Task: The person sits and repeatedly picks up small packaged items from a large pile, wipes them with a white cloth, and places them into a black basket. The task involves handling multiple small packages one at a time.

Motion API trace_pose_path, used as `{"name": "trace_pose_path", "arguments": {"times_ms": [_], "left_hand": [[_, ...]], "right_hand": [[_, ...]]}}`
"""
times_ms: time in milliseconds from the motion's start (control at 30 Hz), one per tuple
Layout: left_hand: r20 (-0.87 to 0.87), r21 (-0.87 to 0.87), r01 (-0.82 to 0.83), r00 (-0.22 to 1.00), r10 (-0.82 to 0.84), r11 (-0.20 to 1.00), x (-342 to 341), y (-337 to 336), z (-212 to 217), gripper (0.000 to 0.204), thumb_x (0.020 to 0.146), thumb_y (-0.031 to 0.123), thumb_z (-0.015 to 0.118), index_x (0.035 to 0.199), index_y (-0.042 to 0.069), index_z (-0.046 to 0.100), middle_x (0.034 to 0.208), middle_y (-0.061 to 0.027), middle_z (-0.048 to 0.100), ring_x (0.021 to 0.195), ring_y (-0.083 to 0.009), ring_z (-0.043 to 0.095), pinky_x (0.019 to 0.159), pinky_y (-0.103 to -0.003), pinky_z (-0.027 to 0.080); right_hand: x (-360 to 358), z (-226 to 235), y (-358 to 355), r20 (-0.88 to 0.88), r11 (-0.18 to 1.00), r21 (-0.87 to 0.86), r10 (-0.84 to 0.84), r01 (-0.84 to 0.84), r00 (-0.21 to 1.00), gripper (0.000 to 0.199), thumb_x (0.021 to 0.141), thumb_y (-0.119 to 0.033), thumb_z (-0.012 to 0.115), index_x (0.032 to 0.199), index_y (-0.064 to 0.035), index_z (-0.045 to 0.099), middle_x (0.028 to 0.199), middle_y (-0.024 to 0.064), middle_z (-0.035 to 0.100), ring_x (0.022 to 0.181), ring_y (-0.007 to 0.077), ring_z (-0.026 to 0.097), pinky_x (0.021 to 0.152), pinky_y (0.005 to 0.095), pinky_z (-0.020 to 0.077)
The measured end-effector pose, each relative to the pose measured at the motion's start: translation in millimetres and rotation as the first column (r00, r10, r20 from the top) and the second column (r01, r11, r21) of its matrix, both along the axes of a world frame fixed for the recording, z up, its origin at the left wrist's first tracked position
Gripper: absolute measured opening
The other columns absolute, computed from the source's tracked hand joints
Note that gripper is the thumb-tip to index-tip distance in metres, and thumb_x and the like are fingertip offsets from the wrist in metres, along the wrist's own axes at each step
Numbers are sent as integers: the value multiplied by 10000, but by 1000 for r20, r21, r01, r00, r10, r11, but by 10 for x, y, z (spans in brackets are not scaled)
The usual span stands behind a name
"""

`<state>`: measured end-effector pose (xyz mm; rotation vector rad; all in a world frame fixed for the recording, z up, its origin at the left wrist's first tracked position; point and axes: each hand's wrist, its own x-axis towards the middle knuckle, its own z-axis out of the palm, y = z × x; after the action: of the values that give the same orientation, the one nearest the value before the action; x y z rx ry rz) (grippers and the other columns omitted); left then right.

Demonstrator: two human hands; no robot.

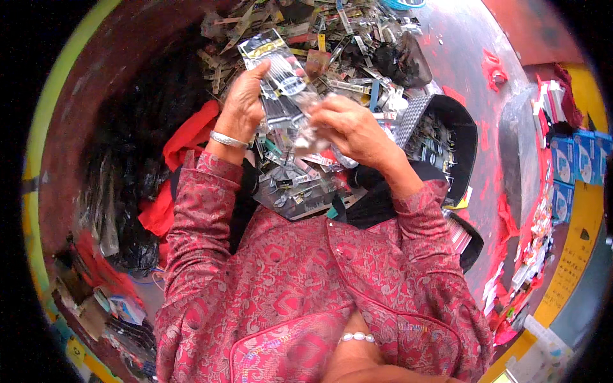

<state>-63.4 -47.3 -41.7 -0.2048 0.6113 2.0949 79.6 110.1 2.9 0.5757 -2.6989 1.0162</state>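
Note:
A flat clear packet (274, 70) with a black and yellow top is held up over the pile, tilted. Inside it lie several long thin dark sticks, whose kind I cannot make out. My left hand (244, 99) grips the packet along its left edge, thumb on the front face. Close by its lower right corner is my right hand (351, 127), fingers bent and closed on a crumpled whitish cloth (306, 142). Motion blurs the cloth and fingertips, and whether the cloth touches the packet is unclear.
A heap of small narrow packets (345, 83) spreads beyond and below my hands. On the right stands a black open box (466, 134) with small packets inside. Red plastic (191, 134) and black plastic bags (140, 121) lie left. Blue boxes (575, 156) stand far right.

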Motion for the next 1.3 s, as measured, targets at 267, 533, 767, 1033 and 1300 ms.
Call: {"name": "trace_pose_path", "arguments": {"times_ms": [267,533,767,1033,1300], "left_hand": [[-115,-140,-170,981,154,976,-13,12,120,289,923,154,367,1104,-38,484,1036,-164,593,891,-281,603,809,-429,498],[-26,-214,9,1000,-15,977,262,199,32,255,908,174,411,1063,16,538,985,-98,611,864,-235,607,792,-405,499],[-61,-277,29,997,-47,961,293,228,-15,246,888,166,446,1058,17,543,985,-89,613,881,-217,601,797,-372,495],[74,328,97,989,-128,939,279,117,-173,264,871,138,439,1061,-25,521,993,-152,597,875,-265,604,788,-393,510],[-669,-273,-34,725,-164,962,455,121,208,349,895,145,404,1204,-12,449,1108,-130,557,933,-205,582,817,-315,491]], "right_hand": [[-34,81,478,474,604,-599,-261,525,841,171,822,-84,527,971,-15,576,958,86,610,847,207,592,774,335,471],[-326,-36,177,259,-460,-716,523,525,812,283,878,-242,442,1020,-25,556,998,116,597,906,259,580,829,433,466],[-336,24,194,333,-415,-777,367,473,869,296,894,-245,408,1025,-20,551,1026,116,590,950,261,566,861,405,445],[-283,114,-117,-227,989,-103,-128,107,965,376,639,-47,652,990,-33,517,1151,204,458,1057,370,450,903,401,370],[-267,255,133,-209,929,-232,-337,288,918,383,650,-181,713,989,-43,599,978,133,589,961,272,547,862,352,417]]}}
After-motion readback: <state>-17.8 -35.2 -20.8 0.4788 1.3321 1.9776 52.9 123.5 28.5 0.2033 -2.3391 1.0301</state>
